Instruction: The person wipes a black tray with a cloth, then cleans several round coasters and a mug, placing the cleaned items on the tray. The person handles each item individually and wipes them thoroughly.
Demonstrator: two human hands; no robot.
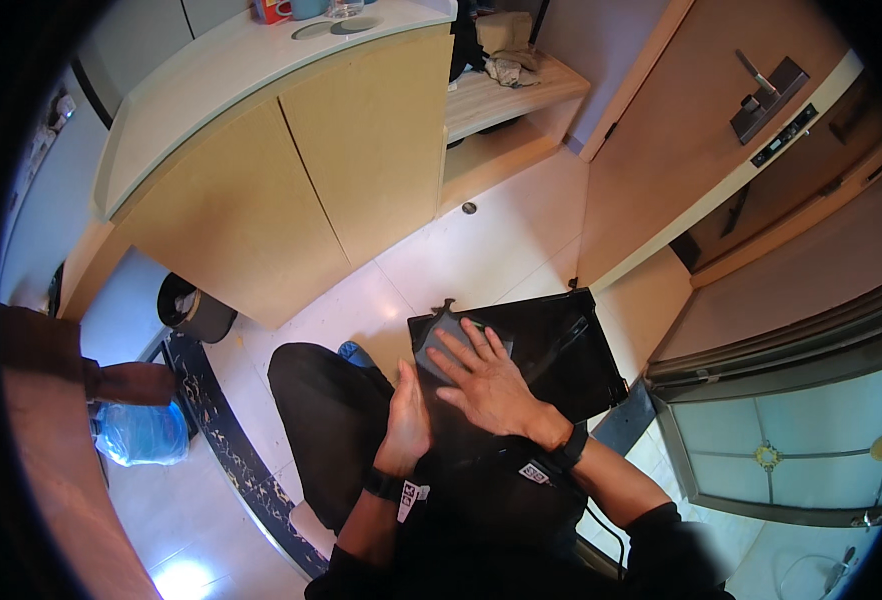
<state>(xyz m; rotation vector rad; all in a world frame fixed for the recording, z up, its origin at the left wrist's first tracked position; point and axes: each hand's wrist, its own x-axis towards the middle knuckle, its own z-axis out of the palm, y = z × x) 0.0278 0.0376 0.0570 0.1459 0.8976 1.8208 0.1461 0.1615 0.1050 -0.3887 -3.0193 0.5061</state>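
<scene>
A black rectangular case or panel lies across the person's lap and reaches out over the tiled floor. My right hand rests with spread fingers on a grey cloth or pouch at the near left part of the black surface. My left hand stands on edge beside the left side of the black thing, palm turned towards it, with nothing seen in it. Both wrists wear black bands with printed tags. Whether the left palm touches the black edge, I cannot tell.
A wooden cabinet with a white counter stands ahead. An open wooden door is at the upper right, a framed glass door at the lower right. A waste bin and a plastic-covered water jug stand at the left.
</scene>
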